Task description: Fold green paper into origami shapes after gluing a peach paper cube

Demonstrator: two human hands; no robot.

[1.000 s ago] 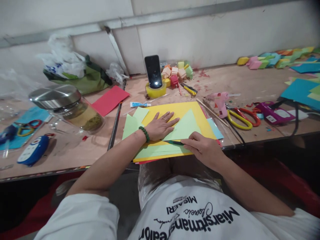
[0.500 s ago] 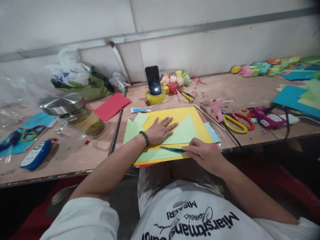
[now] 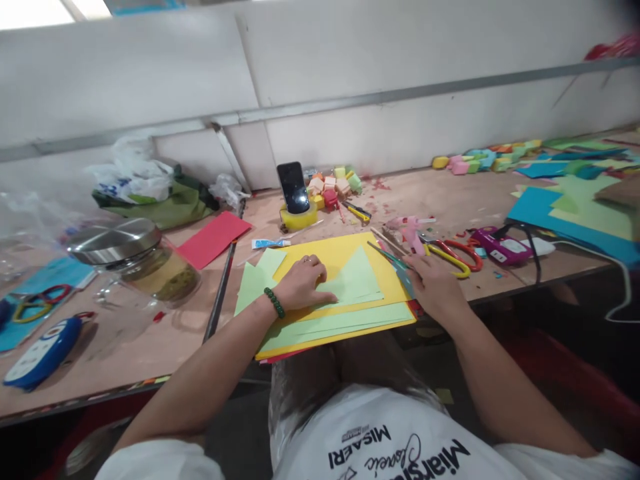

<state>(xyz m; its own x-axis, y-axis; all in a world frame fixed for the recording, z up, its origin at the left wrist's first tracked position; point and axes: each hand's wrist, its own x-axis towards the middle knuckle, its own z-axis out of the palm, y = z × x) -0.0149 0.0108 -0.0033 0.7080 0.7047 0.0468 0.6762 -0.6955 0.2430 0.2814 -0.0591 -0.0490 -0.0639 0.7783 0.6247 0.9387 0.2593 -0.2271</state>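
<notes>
My left hand (image 3: 303, 283), with a green bead bracelet at the wrist, rests on light green paper (image 3: 355, 280). Its fingers are bent and the thumb is stretched out apart from them. The cut green pieces, including a long strip (image 3: 340, 323), lie on a yellow sheet (image 3: 340, 248). My right hand (image 3: 435, 283) is at the sheet's right edge, fingers closed round the handle end of a slim green-handled knife (image 3: 385, 252). Its blade points up and left over the yellow sheet. The fingertips are partly blurred.
A pink glue gun (image 3: 411, 232), scissors (image 3: 453, 257) and a purple power strip (image 3: 503, 245) lie to the right. Behind stand a phone (image 3: 293, 187) on a tape roll and folded paper pieces (image 3: 330, 187). A glass jug (image 3: 165, 270) stands left, near a red sheet (image 3: 215, 239).
My right hand has moved right and up with the knife, away from the strip's edge. My left hand's fingers have gone from flat to bent. The camera view has tilted up.
</notes>
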